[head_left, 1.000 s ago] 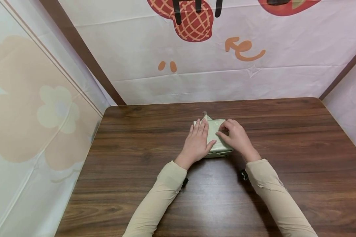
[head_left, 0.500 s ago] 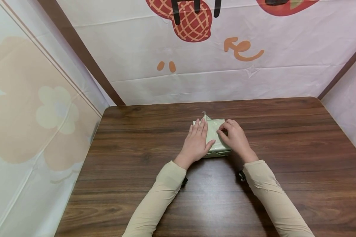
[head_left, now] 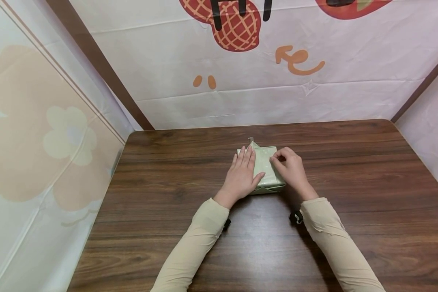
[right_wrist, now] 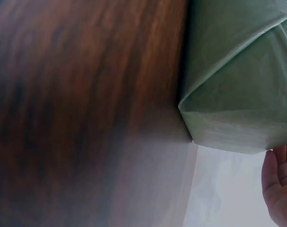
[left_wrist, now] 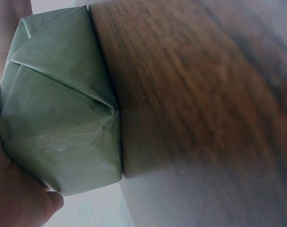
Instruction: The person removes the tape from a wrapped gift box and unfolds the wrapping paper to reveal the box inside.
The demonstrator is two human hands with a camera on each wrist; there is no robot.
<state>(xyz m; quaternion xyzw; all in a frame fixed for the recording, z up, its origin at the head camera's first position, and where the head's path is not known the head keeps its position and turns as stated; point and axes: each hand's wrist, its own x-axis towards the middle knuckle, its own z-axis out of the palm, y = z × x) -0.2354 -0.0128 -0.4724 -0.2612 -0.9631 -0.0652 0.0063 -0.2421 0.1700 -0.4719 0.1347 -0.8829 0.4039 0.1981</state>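
Note:
A box-shaped package in pale green wrapping paper (head_left: 264, 162) lies on the dark wooden table. Its near end shows crossed, folded flaps (left_wrist: 53, 78), with shiny creases in the left wrist view. My left hand (head_left: 238, 180) rests flat on the package's top, fingers straight and thumb spread. At the top's right side is my right hand (head_left: 293, 171), its thumb and forefinger tips brought together right at the paper. I cannot tell whether paper or tape lies between them. From the far end sticks up a folded paper point (head_left: 254, 144) with a small clear strip (head_left: 251, 140).
The wooden table (head_left: 160, 194) extends around the package on all sides. Behind it hangs a white printed cloth (head_left: 160, 61), with another cloth panel (head_left: 33, 134) at the left. A black wrist device (head_left: 296, 217) shows below the right sleeve.
My right hand's thumb and forefinger tips have slid slightly right and away from me, towards the package's right edge. The left hand keeps its place, and the package looks unmoved.

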